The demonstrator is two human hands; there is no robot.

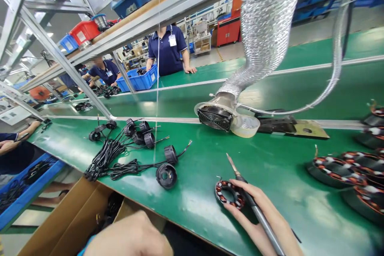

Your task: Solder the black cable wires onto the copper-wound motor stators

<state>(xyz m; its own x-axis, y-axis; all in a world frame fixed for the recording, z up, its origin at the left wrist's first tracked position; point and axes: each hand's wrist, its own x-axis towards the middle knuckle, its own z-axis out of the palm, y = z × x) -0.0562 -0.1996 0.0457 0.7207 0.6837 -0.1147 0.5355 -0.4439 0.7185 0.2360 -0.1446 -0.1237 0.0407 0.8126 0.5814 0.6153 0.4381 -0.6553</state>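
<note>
My right hand (264, 212) holds a soldering iron (255, 208) with a dark handle, its tip pointing up and away over the green bench. Between the thumb and index finger of that hand is a small wound stator ring (222, 196) with copper and white windings, resting at the bench top. My left hand (129, 236) is at the bottom edge, slightly blurred, curled like a fist above a cardboard box (72, 216); what it holds, if anything, is hidden. Black round housings (166, 176) with bundled cables (103, 158) lie on the bench ahead of it.
A fan (214, 118) joined to a silver foil duct (267, 20) stands mid-bench, beside a translucent round dish (246, 125). More stator rings (336, 170) sit at the right. Co-workers stand across the bench near a blue bin (141, 79); another person's arms show at far left.
</note>
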